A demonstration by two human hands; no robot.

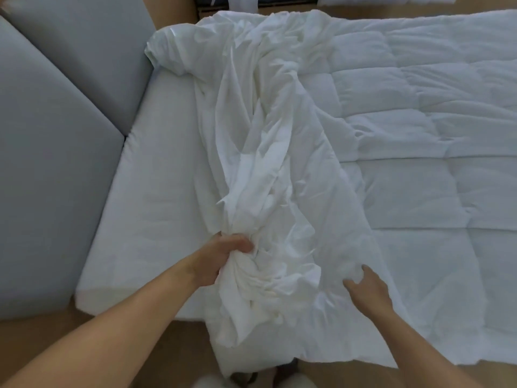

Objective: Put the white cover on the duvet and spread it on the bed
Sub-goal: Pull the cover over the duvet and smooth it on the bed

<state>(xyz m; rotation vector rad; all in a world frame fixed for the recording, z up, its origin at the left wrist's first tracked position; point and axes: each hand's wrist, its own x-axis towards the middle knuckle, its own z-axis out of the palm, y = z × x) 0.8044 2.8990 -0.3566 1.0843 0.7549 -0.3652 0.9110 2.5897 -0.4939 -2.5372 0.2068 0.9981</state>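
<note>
**Cover bunched in one fist, duvet pinched in the other**

The bed (156, 191) carries the quilted duvet (419, 135), spread over its right part. The white cover (265, 149) lies as a crumpled band along the duvet's left edge, running from far side to near. The left hand (221, 259) grips the cover's near bunch, fingers curled tight round it. Just beside it, the right hand (366, 287) pinches a duvet fold between curled fingers and thumb.

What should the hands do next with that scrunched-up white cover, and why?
Probably draw the bunched cover rightward over the duvet. The left hand grips the cover in a crumpled strip along the duvet's left edge, the right hand pinches the duvet, and most of the quilting lies bare.
</note>
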